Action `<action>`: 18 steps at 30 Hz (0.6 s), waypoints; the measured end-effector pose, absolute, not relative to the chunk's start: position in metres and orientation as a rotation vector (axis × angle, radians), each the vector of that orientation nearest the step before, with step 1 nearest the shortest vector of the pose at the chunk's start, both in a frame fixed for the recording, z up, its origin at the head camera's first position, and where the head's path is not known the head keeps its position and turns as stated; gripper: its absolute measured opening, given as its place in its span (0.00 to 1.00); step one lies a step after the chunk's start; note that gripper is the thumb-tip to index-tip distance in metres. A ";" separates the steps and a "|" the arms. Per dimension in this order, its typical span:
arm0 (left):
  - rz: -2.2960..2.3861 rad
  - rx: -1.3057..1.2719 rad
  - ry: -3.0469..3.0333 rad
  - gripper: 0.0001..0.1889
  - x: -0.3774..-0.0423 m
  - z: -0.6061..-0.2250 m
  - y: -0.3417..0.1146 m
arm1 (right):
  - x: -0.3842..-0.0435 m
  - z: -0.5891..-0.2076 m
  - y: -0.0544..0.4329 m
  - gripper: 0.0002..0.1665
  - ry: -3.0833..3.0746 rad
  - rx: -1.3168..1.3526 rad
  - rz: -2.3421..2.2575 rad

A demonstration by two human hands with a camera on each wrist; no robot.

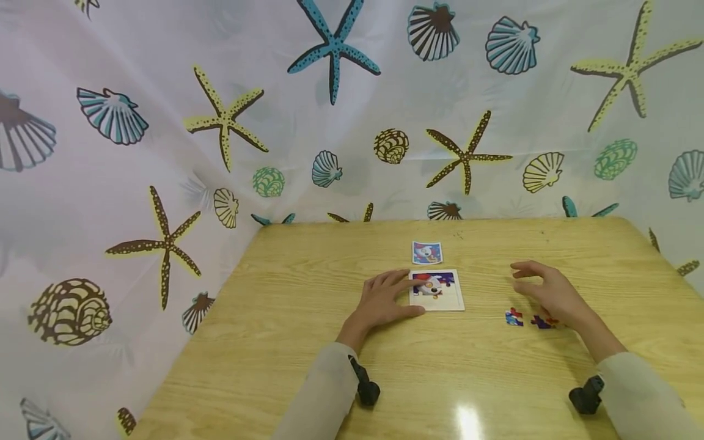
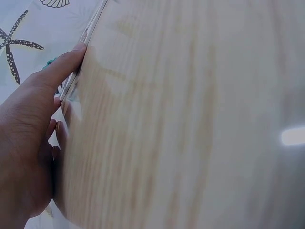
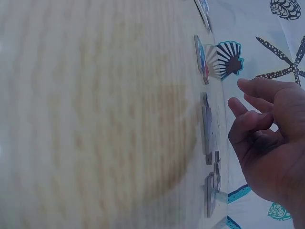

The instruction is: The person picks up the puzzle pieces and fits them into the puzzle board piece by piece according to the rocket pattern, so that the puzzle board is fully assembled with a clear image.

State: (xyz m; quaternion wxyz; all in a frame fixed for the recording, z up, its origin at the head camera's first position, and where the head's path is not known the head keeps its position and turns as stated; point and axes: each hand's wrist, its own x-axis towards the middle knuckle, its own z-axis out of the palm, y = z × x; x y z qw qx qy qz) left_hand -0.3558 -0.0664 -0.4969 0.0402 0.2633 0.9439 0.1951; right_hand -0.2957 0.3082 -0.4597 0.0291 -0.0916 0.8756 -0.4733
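Observation:
A white puzzle tray (image 1: 452,300) lies flat on the table, its upper left part filled with a joined picture of a white-faced figure in red and blue. My left hand (image 1: 383,297) rests at the tray's left side, index finger across the picture, thumb by the lower left corner. In the left wrist view that hand (image 2: 33,114) touches the tray's edge. Over the table to the right hovers my right hand (image 1: 552,294), fingers loosely bent with nothing between them. Loose jigsaw pieces (image 1: 514,316) lie beneath and beside it, some partly hidden; the right wrist view shows several pieces (image 3: 207,131) edge-on.
A small picture card (image 1: 426,253) with a similar design lies just behind the tray. The wooden table (image 1: 308,275) ends at a white curtain (image 1: 363,171) printed with shells and starfish, which hangs at the back and sides.

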 end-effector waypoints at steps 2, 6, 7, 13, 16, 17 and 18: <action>0.601 0.802 2.888 0.37 -0.356 -0.496 -0.066 | -0.294 -0.460 0.311 0.33 2.719 -0.296 -1.447; 0.603 0.802 2.892 0.37 -0.355 -0.495 -0.066 | -0.291 -0.460 0.316 0.34 2.745 -0.291 -1.423; 0.599 0.802 2.895 0.37 -0.355 -0.495 -0.066 | -0.291 -0.460 0.317 0.35 2.751 -0.288 -1.415; 0.605 0.830 2.897 0.36 -0.354 -0.494 -0.066 | -0.286 -0.461 0.329 0.35 2.740 -0.250 -1.408; 0.606 0.840 2.895 0.36 -0.355 -0.495 -0.066 | -0.284 -0.463 0.336 0.35 2.693 -0.227 -1.448; 0.600 0.841 2.896 0.36 -0.355 -0.496 -0.066 | -0.283 -0.464 0.338 0.34 2.690 -0.219 -1.450; 0.595 0.842 2.897 0.36 -0.355 -0.497 -0.066 | -0.283 -0.464 0.339 0.34 2.712 -0.220 -1.429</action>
